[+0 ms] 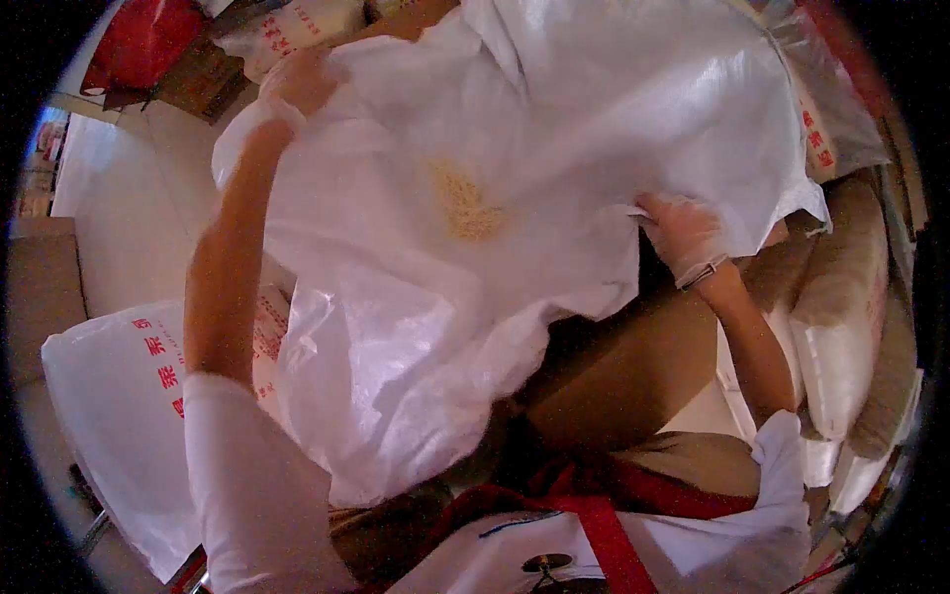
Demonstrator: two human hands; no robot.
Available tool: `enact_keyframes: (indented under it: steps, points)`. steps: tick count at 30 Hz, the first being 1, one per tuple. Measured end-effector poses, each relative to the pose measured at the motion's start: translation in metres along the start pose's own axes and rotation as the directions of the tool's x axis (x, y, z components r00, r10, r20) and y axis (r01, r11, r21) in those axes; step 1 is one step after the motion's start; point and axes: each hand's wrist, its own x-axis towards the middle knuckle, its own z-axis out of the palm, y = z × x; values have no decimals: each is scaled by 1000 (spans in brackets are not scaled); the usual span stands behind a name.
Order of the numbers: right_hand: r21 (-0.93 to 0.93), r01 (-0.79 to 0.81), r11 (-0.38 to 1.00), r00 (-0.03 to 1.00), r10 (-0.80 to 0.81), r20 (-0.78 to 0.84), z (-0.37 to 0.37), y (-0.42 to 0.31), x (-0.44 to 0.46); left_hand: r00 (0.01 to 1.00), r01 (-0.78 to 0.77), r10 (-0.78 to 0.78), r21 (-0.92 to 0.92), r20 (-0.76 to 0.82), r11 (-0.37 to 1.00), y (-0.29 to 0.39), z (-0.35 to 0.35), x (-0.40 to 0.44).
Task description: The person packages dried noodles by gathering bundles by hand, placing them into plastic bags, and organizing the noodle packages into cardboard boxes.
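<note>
A large white plastic sheet point(614, 109) spreads in folds in front of me, its near part hanging down toward my lap. On its middle lies a small heap of pale yellow, thin bits point(463, 206), too fine to name. My left hand point(302, 84), in a thin clear glove and slightly blurred, is closed on the sheet's far left edge. My right hand point(685, 236), also gloved, pinches the sheet's edge on the right, with the fingers pressed together on the fold.
Stuffed white bags stand at the right point(841, 307). A white bag with red characters point(129, 396) is at the lower left. Brown cardboard point(623, 376) lies below the sheet. At the upper left are a red bag point(148, 45) and a brown box point(203, 79).
</note>
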Motion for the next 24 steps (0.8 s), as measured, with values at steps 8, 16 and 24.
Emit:
enact_keyframes:
  steps: [8,16,24]
  points:
    - [222,171,960,936,-87,-342,-23,-7,10,991,108,-46,-530,128,841,163,-103,-79]
    - [506,241,829,928,-45,-369,-55,-55,4,902,118,118,-500,415,858,240,-105,-146]
    - [430,240,870,963,-158,-219,-95,-92,18,909,-129,189,-181,371,975,283,-75,-185]
